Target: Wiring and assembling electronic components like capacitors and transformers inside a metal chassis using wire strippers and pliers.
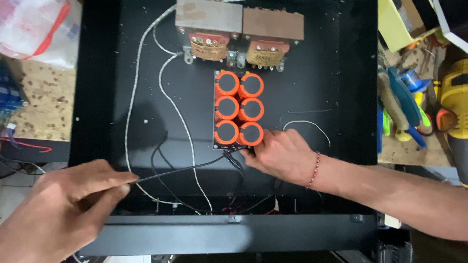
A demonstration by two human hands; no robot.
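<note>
A black metal chassis (336, 73), flat-floored with raised walls, fills most of the view and lies on a speckled surface (44, 104). Against its far wall sit two transformers (239, 34), boxy, with grey and brown laminated tops and copper-coloured windings. Just nearer than these is a block of six capacitors (239, 109), upright cylinders in glossy orange sleeves with dark round tops, set in two rows of three on a small dark board. Braided whitish wires (131, 97) curve from the transformers down the chassis floor to its near wall. Right of the chassis lie tools (404, 107) with blue and green handles and a yellow drill (456, 104).

The right hand (280, 156) rests at the near right corner of the capacitors, fingers curled in at the board's edge; what they grip is hidden. The left hand (68, 199), at the chassis's near left corner, pinches a thin black wire (190, 168) between thumb and fingers; it runs taut to the board.
</note>
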